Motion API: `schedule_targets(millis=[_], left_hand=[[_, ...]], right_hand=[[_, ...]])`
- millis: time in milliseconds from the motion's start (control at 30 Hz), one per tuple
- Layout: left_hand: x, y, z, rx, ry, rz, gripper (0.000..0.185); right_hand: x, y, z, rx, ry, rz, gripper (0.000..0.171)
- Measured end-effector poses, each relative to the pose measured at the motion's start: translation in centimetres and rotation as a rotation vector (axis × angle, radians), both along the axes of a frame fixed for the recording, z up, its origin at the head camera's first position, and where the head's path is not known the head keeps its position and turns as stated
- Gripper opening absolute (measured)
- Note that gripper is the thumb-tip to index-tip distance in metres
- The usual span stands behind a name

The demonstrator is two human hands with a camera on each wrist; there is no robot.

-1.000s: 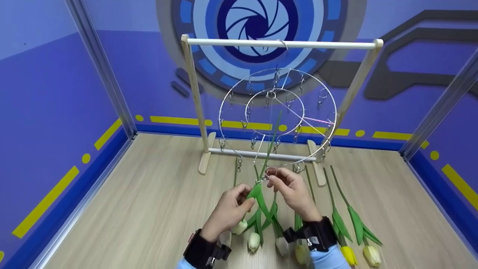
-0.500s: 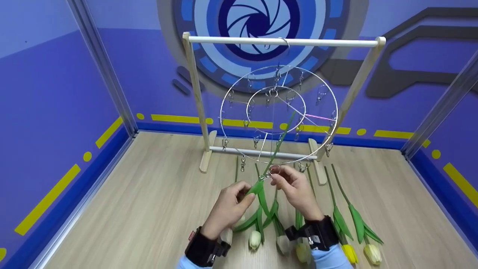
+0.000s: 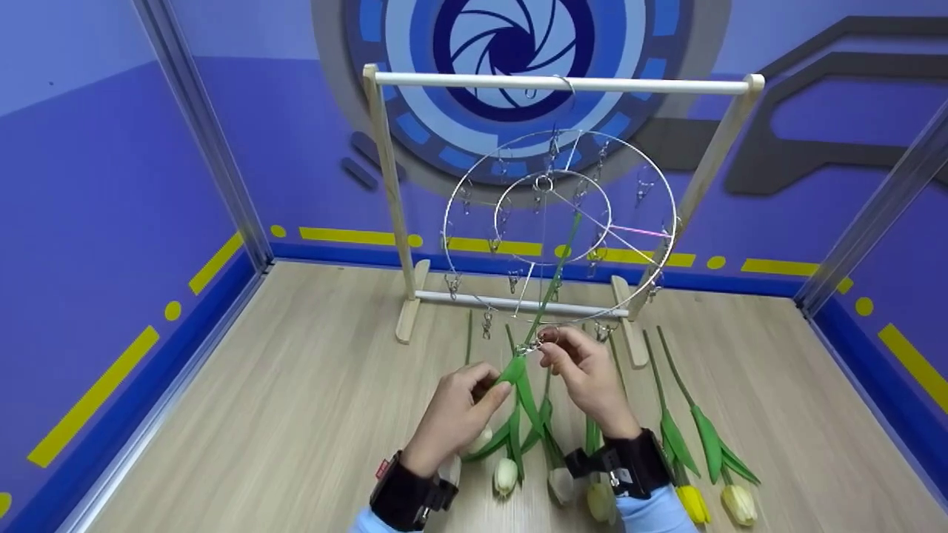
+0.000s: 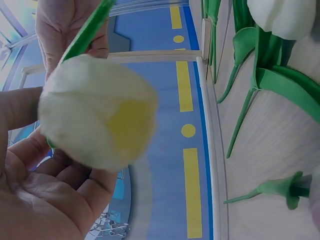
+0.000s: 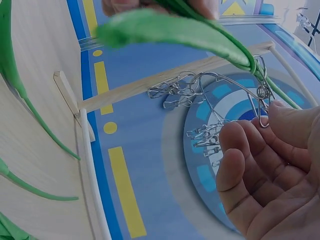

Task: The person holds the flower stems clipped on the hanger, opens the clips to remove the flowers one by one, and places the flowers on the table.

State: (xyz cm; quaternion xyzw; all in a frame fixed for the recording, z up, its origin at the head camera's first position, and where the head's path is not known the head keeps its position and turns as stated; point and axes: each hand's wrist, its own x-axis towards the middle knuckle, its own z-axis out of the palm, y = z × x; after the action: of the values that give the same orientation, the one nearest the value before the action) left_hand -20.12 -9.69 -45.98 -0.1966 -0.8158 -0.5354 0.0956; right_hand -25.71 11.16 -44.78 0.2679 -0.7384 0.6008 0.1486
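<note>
Your left hand pinched a white tulip by its green stem and leaf, fingers curled around it, with the bloom hanging below your palm. The tulip's stem rose at a slant up through the wire hanger ring, its tip reaching the inner circle. Your right hand pinched a small metal clip at the lower edge of that ring, thumb and forefinger closed on it, and the clip sat right against the stem where your two hands nearly met.

The ring hung by its hook from the top bar of a wooden rack, which stood on the pale wooden worktop. More clips dangled around both wire circles.

Beneath your hands, several other tulips lay flat on the worktop, stems pointing toward the rack: white ones just under your wrists and two yellow ones off to the right. Black wrist straps showed on both forearms. Blue walls with yellow dashes closed in the space.
</note>
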Motion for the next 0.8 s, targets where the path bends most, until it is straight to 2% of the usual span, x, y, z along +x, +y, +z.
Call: schedule_targets(millis=[167,467,800], left_hand=[[0.0,0.05,-0.04,-0.018,0.042,0.015,0.012],[0.06,0.0,-0.03,-0.032,0.056,0.012,0.014],[0.11,0.12,0.04,-0.038,0.033,0.015,0.01]], right_hand=[[-0.06,0.03,-0.1,0.012,0.026,-0.002,0.011],[-0.03,0.08,-0.16,0.034,0.053,-0.016,0.012],[-0.18,0.02,-0.26,0.017,0.097,-0.011,0.008]])
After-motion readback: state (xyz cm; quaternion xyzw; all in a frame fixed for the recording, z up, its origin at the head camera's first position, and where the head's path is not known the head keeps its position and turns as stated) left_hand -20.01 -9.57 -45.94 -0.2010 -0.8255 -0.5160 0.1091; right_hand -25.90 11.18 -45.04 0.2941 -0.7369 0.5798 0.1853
